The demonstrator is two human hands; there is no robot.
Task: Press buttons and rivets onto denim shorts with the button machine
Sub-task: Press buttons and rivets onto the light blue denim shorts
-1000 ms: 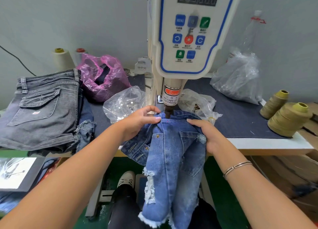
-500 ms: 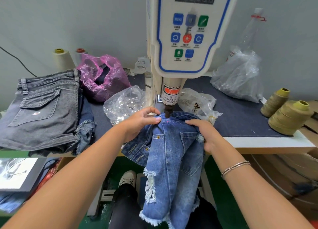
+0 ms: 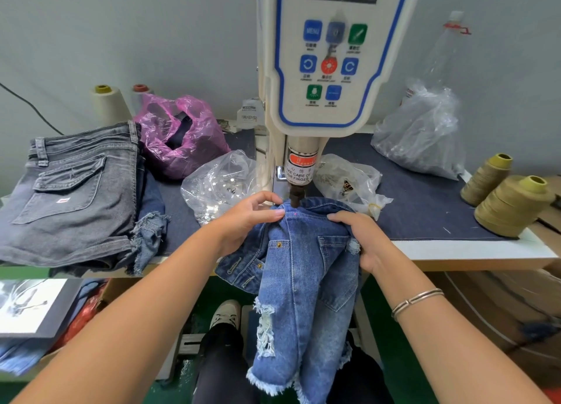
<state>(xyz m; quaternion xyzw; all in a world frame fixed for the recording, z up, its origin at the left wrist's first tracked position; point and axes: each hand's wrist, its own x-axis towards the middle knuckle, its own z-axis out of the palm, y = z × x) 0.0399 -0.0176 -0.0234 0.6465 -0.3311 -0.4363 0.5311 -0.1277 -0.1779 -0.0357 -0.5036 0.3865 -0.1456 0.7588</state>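
Observation:
A pair of blue frayed denim shorts (image 3: 306,282) hangs over the table's front edge, its top bunched under the button machine's dark punch (image 3: 296,194). The white machine head (image 3: 331,54) with blue and red control keys rises above. My left hand (image 3: 252,218) pinches the denim just left of the punch, thumb on top of the fabric. My right hand (image 3: 361,239) grips the fabric fold on the right, fingers curled round it. A small pink mark shows on the denim below the punch.
Grey denim shorts (image 3: 69,191) are stacked at left, beside a pink bag (image 3: 182,136) and a clear bag of hardware (image 3: 218,185). More clear bags (image 3: 422,136) sit right of the machine. Olive thread cones (image 3: 513,203) stand at the far right. My foot (image 3: 226,312) is below.
The punch has come down to meet the denim. Both hands keep their hold with almost no shift; the view has tilted slightly.

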